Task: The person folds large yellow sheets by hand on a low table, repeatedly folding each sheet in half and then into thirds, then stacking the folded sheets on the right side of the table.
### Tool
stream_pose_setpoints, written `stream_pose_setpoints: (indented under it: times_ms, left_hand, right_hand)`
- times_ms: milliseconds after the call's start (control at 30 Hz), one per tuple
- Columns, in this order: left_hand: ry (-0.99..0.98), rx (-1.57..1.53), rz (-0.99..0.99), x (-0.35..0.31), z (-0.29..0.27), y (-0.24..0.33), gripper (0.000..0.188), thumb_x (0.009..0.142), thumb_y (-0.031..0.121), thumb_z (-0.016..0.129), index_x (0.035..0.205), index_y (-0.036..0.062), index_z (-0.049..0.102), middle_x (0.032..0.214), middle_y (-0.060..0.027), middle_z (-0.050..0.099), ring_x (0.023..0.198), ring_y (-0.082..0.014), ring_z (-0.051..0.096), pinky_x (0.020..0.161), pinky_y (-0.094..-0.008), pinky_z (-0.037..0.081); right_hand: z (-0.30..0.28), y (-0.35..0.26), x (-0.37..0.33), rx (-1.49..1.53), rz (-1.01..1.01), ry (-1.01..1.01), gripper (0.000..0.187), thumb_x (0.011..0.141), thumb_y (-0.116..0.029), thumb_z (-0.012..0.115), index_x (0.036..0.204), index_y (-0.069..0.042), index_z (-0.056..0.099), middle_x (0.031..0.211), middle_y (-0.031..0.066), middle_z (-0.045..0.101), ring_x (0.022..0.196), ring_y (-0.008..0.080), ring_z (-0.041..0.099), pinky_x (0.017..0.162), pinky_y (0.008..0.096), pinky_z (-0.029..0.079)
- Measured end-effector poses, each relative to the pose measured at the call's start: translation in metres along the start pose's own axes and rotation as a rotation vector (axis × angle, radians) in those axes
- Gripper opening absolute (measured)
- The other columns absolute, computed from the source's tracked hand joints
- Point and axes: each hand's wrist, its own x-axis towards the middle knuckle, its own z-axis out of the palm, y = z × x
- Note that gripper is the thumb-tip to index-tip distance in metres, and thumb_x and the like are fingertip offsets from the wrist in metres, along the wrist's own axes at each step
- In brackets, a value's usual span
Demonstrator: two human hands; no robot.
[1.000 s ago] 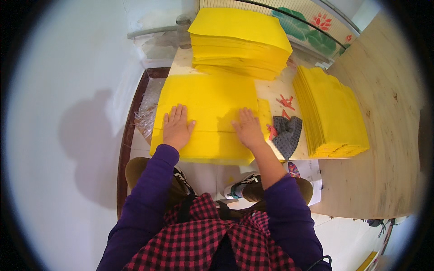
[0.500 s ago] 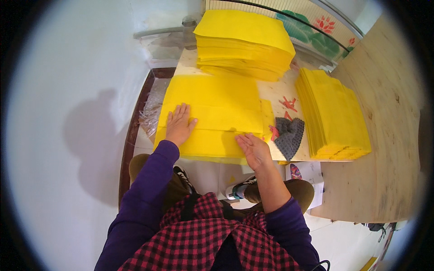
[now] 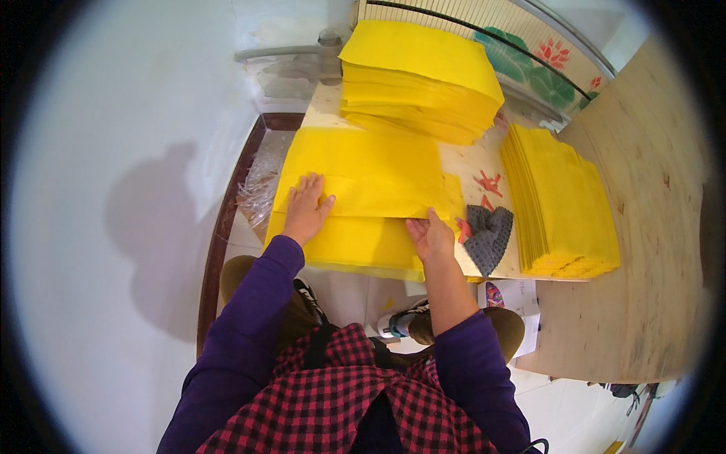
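Note:
A stack of yellow cloth-like sheets (image 3: 363, 159) lies on the wooden table before me, its upper piece ending in a straight edge across the middle. On its left part my left hand (image 3: 305, 210) rests flat, fingers stretched and slightly spread. At the right end of that edge, my right hand (image 3: 432, 236) has the yellow sheet's edge between thumb and fingers. A dark gap shows under the edge there, so it is slightly raised. The fingertips are partly hidden by the sheet.
A tall yellow stack (image 3: 420, 79) stands at the back, another yellow stack (image 3: 563, 200) at the right. Between lie a dark grey textured cloth (image 3: 489, 238) and red strips (image 3: 490, 182). A wooden panel (image 3: 643, 227) rises at the right; a white wall (image 3: 113, 98) is left.
My right hand has gone from lying open on the lower part of the stack to gripping the upper sheet's edge and raising it slightly. The left hand remains flat on the stack.

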Motion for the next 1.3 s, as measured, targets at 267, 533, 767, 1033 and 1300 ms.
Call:
stream_pose_setpoints:
  times_ms: [267, 533, 767, 1033, 1300]
  left_hand:
    - [-0.019, -1.554, -0.750, -0.046, -0.024, 0.009, 0.040, 0.098, 0.025, 0.050, 0.125, -0.0038, 0.046, 0.129, -0.0231, 0.049, 0.116, -0.0344, 0.054, 0.100, -0.0439, 0.045]
    - [0.189, -1.947, -0.944, -0.019, -0.013, 0.018, 0.035, 0.098, 0.015, 0.050, 0.126, -0.0034, 0.043, 0.126, -0.0222, 0.051, 0.118, -0.0351, 0.052, 0.100, -0.0440, 0.047]
    - [0.331, -1.748, -0.751, -0.004, -0.022, -0.009, 0.026, 0.095, 0.005, 0.050, 0.121, 0.0001, 0.050, 0.118, -0.0147, 0.059, 0.109, -0.0288, 0.060, 0.096, -0.0433, 0.050]
    - [0.191, -1.581, -0.830, -0.056, -0.042, -0.028, 0.030, 0.091, 0.001, 0.052, 0.120, 0.0039, 0.051, 0.118, -0.0111, 0.060, 0.105, -0.0275, 0.062, 0.089, -0.0405, 0.053]
    - [-0.064, -1.313, -0.840, -0.060, -0.070, -0.048, 0.028, 0.092, 0.010, 0.053, 0.119, 0.0028, 0.052, 0.112, -0.0115, 0.063, 0.099, -0.0259, 0.064, 0.081, -0.0393, 0.055]
  right_hand:
    - [-0.002, -0.007, 0.007, -0.068, -0.038, -0.025, 0.018, 0.096, -0.011, 0.050, 0.111, -0.002, 0.051, 0.098, 0.0165, 0.063, 0.083, 0.0280, 0.066, 0.069, 0.0373, 0.059]
    - [0.004, -0.015, 0.004, -0.093, -0.023, -0.007, 0.016, 0.097, -0.012, 0.050, 0.108, -0.002, 0.054, 0.095, 0.0152, 0.065, 0.082, 0.0260, 0.066, 0.070, 0.0356, 0.059]
    - [-0.004, -0.021, -0.002, -0.084, -0.025, -0.047, 0.015, 0.097, -0.011, 0.051, 0.108, -0.002, 0.054, 0.094, 0.0153, 0.065, 0.079, 0.0263, 0.066, 0.071, 0.0356, 0.060]
    - [-0.043, -0.013, -0.045, -0.162, 0.144, -0.091, 0.022, 0.098, -0.012, 0.048, 0.117, -0.002, 0.052, 0.103, 0.0163, 0.064, 0.092, 0.0279, 0.066, 0.077, 0.0357, 0.058]
    - [-0.056, -0.041, -0.040, -0.283, 0.133, -0.150, 0.028, 0.099, -0.016, 0.047, 0.124, -0.003, 0.051, 0.112, 0.0149, 0.064, 0.101, 0.0283, 0.065, 0.083, 0.0380, 0.056]
